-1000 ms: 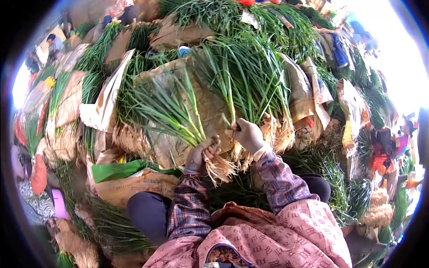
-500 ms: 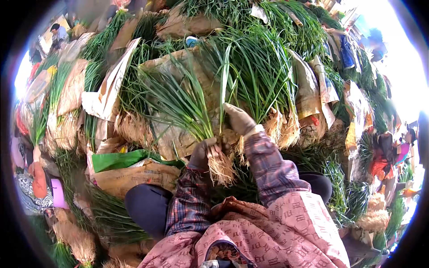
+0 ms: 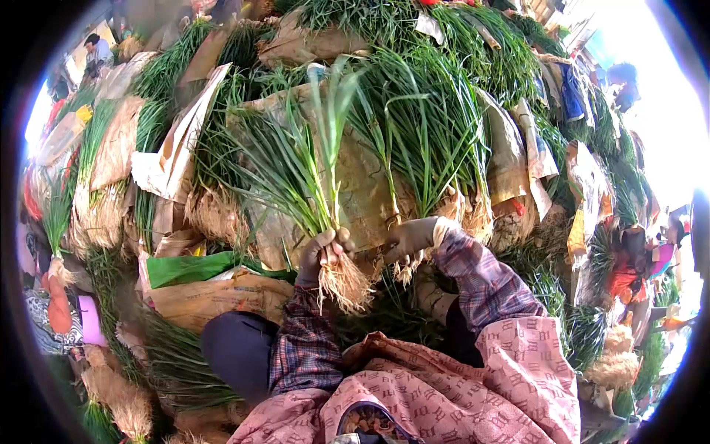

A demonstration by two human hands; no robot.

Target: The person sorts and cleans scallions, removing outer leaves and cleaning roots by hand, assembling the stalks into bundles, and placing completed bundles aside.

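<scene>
My left hand (image 3: 319,250), in a dark glove with bare-looking fingertips, is closed around the pale stems of a bunch of leek-like seedlings (image 3: 314,185). The leaves fan upward, and the tan roots (image 3: 346,283) hang below the fist. To the right, my gloved right hand (image 3: 410,240) has its fingers closed at the base of a thin leek-like seedling (image 3: 390,177), with some roots showing under the fingers. That seedling leans against a larger pile of the same plants (image 3: 436,126). Behind both hands lies a worn tan sack (image 3: 362,192).
Rooted bundles (image 3: 218,211) and paper-like sacks (image 3: 177,148) line the left. A green sheet (image 3: 188,268) lies over a brown sack (image 3: 222,300) beside my knee. More greens cover the ground. Another person (image 3: 96,52) is at the far left, and one (image 3: 625,81) at the far right.
My right hand has come down from the upright leaf to the base of a seedling at the pile. The bunch in my left hand has shifted slightly left and gained an upright plant.
</scene>
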